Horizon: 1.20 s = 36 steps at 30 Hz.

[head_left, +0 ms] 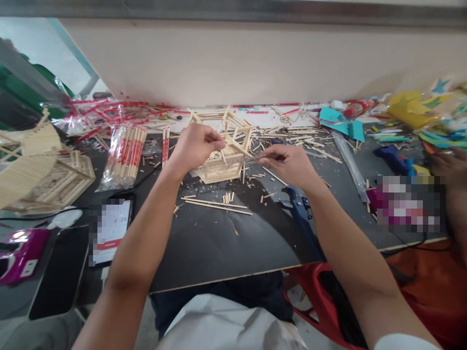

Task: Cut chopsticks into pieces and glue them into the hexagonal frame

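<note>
A small frame model built of thin wooden sticks (221, 174) stands on the dark table in front of me. My left hand (199, 146) is at its upper left side, thumb and fingers pinched together on a wooden stick of the frame. To the right of the model, my right hand (288, 163) has its fingertips closed in a pinch close to the frame's edge. What lies between them is thin and too blurred to name. Long loose sticks (219, 204) and several short cut pieces (228, 197) lie just below the model.
A blue-handled tool (301, 211) rests under my right forearm. Bagged chopsticks (126, 153), a larger stick model (69, 187) and phones (60, 272) are on the left. At right are a blue tool (392, 158) and another person's hand (452, 170). Stick scraps litter the back.
</note>
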{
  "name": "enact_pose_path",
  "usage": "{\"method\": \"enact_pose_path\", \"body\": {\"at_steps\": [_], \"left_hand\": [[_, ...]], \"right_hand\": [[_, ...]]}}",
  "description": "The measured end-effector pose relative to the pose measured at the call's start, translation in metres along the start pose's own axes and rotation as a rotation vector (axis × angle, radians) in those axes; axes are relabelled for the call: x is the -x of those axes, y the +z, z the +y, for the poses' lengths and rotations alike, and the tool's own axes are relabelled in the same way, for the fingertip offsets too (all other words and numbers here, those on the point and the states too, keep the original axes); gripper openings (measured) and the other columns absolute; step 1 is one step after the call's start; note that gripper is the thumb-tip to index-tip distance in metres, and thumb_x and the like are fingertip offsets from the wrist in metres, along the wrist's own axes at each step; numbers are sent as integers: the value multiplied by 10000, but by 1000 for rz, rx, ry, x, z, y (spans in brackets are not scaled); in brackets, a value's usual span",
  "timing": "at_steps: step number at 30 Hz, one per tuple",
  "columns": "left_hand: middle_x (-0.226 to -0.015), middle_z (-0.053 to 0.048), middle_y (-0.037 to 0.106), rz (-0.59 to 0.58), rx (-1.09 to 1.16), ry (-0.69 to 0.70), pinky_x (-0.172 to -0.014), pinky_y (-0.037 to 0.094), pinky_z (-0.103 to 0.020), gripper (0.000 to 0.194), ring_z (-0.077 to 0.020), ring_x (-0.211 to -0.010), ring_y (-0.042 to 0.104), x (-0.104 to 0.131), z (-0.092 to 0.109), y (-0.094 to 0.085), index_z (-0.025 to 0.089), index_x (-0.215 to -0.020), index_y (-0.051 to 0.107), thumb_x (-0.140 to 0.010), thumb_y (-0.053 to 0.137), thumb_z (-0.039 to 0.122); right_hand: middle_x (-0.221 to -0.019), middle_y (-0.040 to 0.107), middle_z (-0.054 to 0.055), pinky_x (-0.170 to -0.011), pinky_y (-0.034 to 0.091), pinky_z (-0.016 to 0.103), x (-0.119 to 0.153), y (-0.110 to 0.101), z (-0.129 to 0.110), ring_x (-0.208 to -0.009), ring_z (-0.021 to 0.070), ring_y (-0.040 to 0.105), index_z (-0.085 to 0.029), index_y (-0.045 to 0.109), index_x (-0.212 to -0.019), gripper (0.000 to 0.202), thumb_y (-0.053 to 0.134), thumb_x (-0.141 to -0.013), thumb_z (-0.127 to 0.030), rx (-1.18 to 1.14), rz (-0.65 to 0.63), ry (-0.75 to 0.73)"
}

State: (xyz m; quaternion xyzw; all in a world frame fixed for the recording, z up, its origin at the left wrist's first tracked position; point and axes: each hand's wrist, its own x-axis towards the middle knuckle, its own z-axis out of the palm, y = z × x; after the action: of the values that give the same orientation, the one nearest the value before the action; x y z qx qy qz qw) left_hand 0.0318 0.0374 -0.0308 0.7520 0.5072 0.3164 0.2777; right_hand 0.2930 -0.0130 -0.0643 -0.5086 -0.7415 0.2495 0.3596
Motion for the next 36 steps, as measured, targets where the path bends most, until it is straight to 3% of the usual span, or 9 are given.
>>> {"method": "enact_pose_path", "body": {"at_steps": [31,36], "left_hand": [[-771,-44,751,5,-13,13,-781,510,-338,111,-192,-756,684,0,-3,1,189,-801,761,-757,743,289],[-807,-54,758,-8,-38,39,-799,493,-342,111,-197,-785,680,1,-2,-2,185,-818,759,-773,726,280]], "right_hand": [[-725,702,23,-587,407,274,-2,-2,-2,-608,132,538,-207,752,-831,247,675,-850,-441,74,-4,13],[-716,704,13,-596,418,271,14,-10,-13,-615,135,558,-218,741,-815,222,685,-847,-430,54,-125,28]]}}
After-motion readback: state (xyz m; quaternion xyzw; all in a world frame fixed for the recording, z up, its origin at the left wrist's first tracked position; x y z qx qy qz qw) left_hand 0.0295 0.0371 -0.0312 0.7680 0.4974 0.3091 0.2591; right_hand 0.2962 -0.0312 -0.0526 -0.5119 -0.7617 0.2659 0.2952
